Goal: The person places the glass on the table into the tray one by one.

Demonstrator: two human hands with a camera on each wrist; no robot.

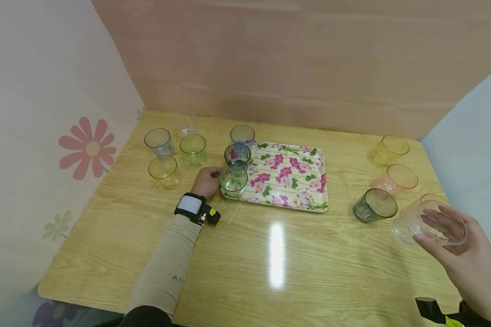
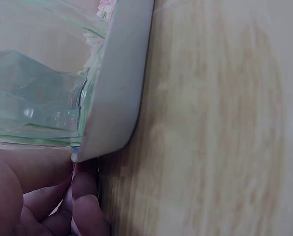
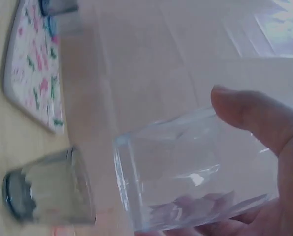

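My left hand (image 1: 206, 181) pinches the left rim of a flower-patterned tray (image 1: 284, 193). In the left wrist view, the thumb lies at the top of the tray's rim (image 2: 117, 93), with fingers curled under it. Right beside that thumb stands a green glass (image 1: 233, 180) on the tray. Behind it along the tray's left side are a dark grey glass (image 1: 237, 156) and a blue glass (image 1: 242, 135). At the right, my right hand (image 1: 472, 247) grips a clear glass (image 3: 185, 172) between thumb and fingers, tilted and raised above the table.
On the right stand a dark grey glass (image 1: 372, 209), a pink glass (image 1: 394, 179), a yellow glass (image 1: 386, 152) and an orange-rimmed glass (image 1: 431, 198), partly hidden. On the left are blue (image 1: 159, 143), yellow (image 1: 163, 172), green (image 1: 193, 152) and clear (image 1: 185, 122) glasses. Walls border the table.
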